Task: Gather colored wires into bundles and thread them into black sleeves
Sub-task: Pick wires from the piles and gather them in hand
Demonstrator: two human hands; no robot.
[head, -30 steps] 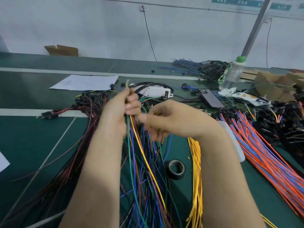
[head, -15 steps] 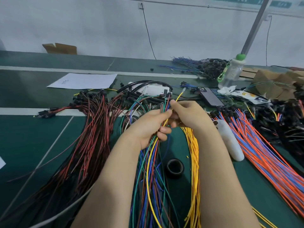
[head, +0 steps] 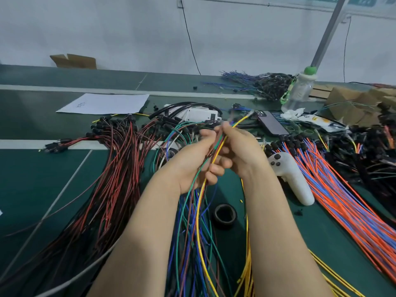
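Coloured wires (head: 198, 211) gripped by left hand (head: 191, 161), right hand (head: 243, 151).

Green table (head: 53, 189) crossed by pale strips. Far left, a sheet of paper (head: 105, 103), flat; beyond it, at the far edge, a cardboard box (head: 74, 61). Left of centre, red and black wires (head: 111, 179) fanned out, black connectors at the far ends. In the middle, mixed coloured wires (head: 188, 243), a black tape roll (head: 225, 214) just beside them, then yellow wires (head: 246, 275). To the right, a white controller (head: 293, 179) just beside orange and blue wires (head: 342, 200). Farther back, a phone (head: 271, 124), a white box (head: 197, 114) and a clear bottle (head: 300, 91), upright.
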